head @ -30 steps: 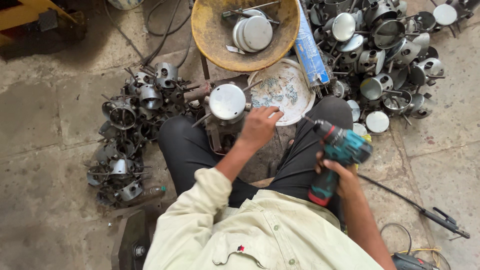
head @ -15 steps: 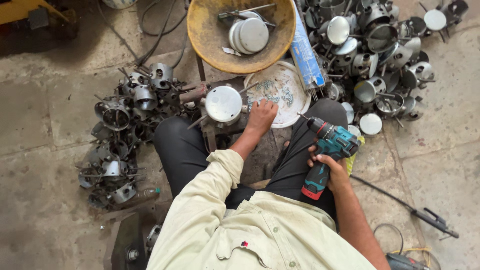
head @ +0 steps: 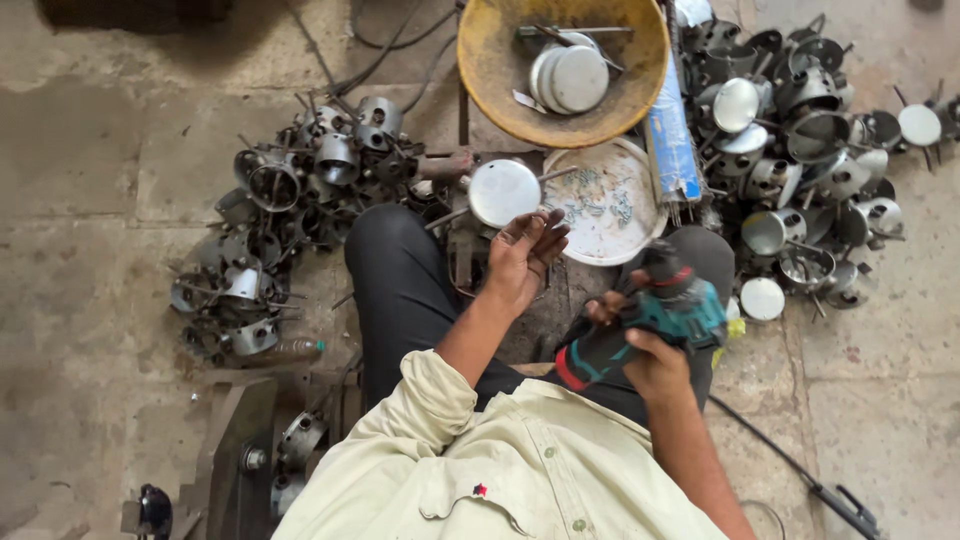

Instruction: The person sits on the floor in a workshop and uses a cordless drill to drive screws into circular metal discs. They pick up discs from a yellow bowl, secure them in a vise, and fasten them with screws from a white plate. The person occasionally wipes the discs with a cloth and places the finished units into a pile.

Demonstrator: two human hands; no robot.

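The person's right hand (head: pixel 655 360) is wrapped around the grip of a teal and black cordless drill (head: pixel 650 320), held above the right thigh with its nose pointing up and left. The left hand (head: pixel 522 255) hangs palm-up, fingers (head: pixel 552 235) loosely curled and holding nothing that can be made out, just below a round metal disc (head: pixel 503 193). Beside it lies a white plate (head: pixel 610 205) scattered with small screws. A yellow basin (head: pixel 500 70) holds more discs. Heaps of metal parts lie on the floor (head: pixel 90 260) at both sides.
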